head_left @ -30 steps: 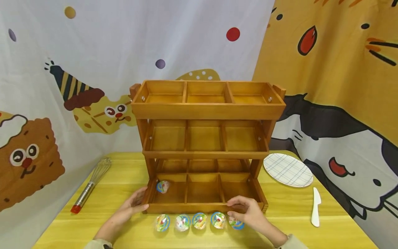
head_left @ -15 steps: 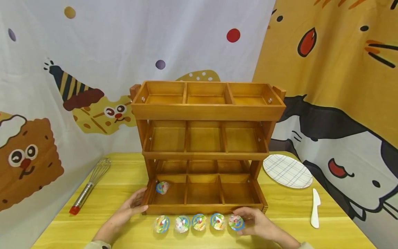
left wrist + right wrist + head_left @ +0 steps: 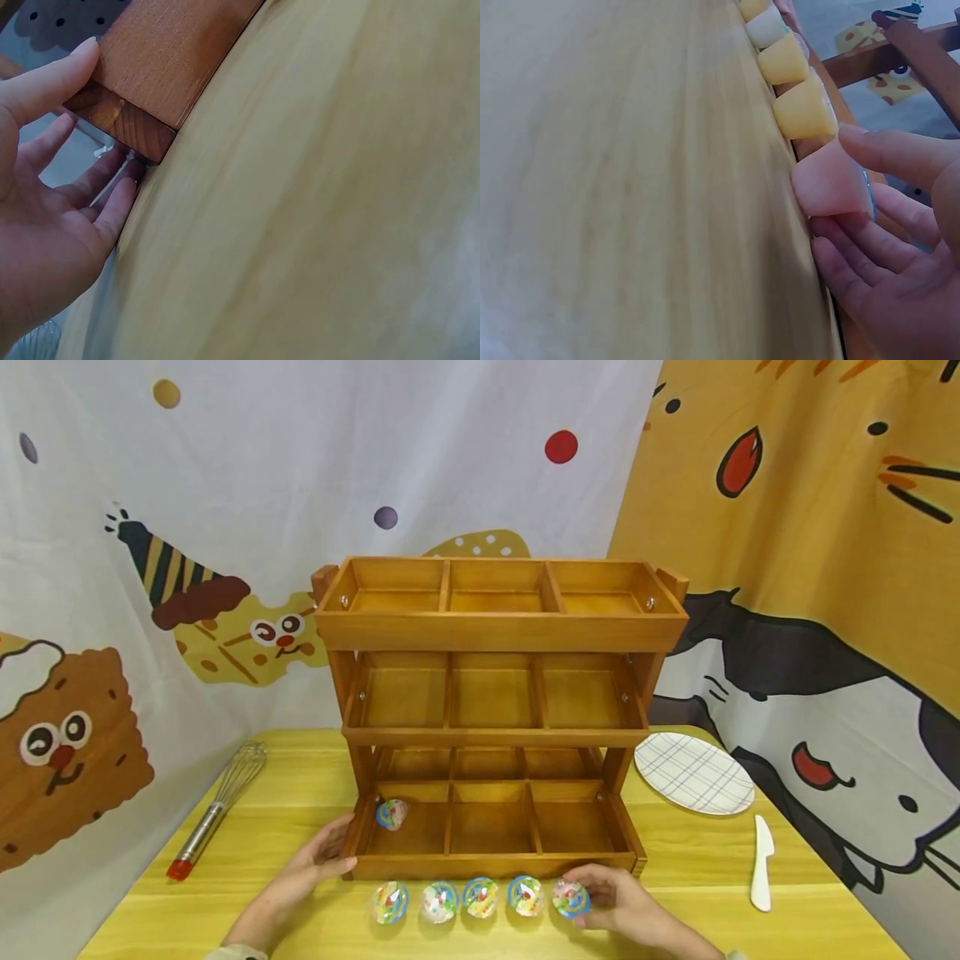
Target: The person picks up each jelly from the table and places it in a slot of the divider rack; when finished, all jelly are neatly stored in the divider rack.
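Note:
A brown wooden tiered rack [image 3: 495,866] with divided trays stands on the table. My left hand [image 3: 318,860] holds its lower left corner; in the left wrist view the thumb presses the wooden front board [image 3: 172,60], with the fingers around its end. Several small jelly cups with printed lids line up before the rack, such as the leftmost cup [image 3: 391,902]. My right hand [image 3: 618,902] pinches the rightmost one, a pink jelly cup [image 3: 829,184], between thumb and fingers. It still stands in the row. Another jelly cup [image 3: 392,813] lies in the bottom tray's left compartment.
A whisk [image 3: 217,810] with a red handle end lies at the left. To the right are a white checked plate [image 3: 693,772] and a white plastic knife [image 3: 761,864]. A cartoon-printed cloth [image 3: 300,460] hangs behind the table.
My right hand has shifted right and down from above the rightmost jelly cup to its right side, uncovering the lid. My left hand keeps its place on the rack.

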Available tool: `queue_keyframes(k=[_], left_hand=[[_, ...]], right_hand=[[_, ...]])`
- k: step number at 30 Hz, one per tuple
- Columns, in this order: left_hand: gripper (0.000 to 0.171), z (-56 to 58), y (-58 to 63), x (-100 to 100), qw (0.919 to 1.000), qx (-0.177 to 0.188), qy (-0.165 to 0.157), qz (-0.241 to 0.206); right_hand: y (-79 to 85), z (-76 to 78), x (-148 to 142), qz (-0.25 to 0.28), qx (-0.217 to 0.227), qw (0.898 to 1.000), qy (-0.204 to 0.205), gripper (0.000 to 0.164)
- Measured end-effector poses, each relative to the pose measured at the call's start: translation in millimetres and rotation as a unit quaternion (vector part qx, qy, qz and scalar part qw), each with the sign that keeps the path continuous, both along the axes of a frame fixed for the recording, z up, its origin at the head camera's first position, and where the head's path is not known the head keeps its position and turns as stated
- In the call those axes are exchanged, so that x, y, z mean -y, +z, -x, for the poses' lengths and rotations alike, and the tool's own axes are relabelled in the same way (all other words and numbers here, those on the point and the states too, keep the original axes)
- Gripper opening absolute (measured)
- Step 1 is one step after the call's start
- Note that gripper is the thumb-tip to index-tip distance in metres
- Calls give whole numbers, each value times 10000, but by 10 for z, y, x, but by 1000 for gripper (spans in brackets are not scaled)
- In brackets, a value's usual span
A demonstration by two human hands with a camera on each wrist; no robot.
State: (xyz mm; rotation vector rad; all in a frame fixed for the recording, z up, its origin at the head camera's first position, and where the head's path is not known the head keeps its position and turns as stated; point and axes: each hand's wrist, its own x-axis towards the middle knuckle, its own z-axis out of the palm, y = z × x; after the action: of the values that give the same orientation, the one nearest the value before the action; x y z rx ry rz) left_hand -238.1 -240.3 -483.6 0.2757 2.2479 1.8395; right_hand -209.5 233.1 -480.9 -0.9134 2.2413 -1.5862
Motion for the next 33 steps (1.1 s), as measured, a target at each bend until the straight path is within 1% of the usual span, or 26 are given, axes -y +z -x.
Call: queue_keyframes(k=[4,6,9,11,13,15,17,20,22,27,30,33], left_hand=[[68,-7,7,-16,10000,24,14,-21],[67,-13,14,-21,10000,0,-9,-1],[68,-25,19,-26,10000,-59,-77,22],[67,-31,14,-21,9999,-85,-62,33],[67,-37,11,-15,10000,-50,-27,32],[67,-39,9,-11,10000,-69,3,50],[68,-40,10,-11,10000,-73,11,56],[68,-47,15,1,9999,-136,44,78],[68,-50,16,8,9998,-156,53,92],[68,-33,8,-6,9997,-236,45,102],[67,-21,-12,-10,9997,-153,124,107],[67,-17,-27,0,9998,-72,158,109]], right_hand=[[74,-16,-2,-110,-163,9998,-36,46],[149,-17,6,-142,-336,9993,-21,46],[288,15,84,-19,-454,9990,32,46],[379,68,200,115,-502,9986,120,46],[467,144,370,218,-414,9987,187,47],[542,240,579,238,-338,9988,264,49],[614,339,807,129,-201,9993,285,49],[689,506,1177,-130,-84,9993,346,49],[719,613,1403,-354,-88,9987,367,48],[714,838,1838,-973,-262,9948,151,45],[674,904,2026,-1583,-432,9864,55,48],[628,919,2174,-2242,-647,9723,144,51]])
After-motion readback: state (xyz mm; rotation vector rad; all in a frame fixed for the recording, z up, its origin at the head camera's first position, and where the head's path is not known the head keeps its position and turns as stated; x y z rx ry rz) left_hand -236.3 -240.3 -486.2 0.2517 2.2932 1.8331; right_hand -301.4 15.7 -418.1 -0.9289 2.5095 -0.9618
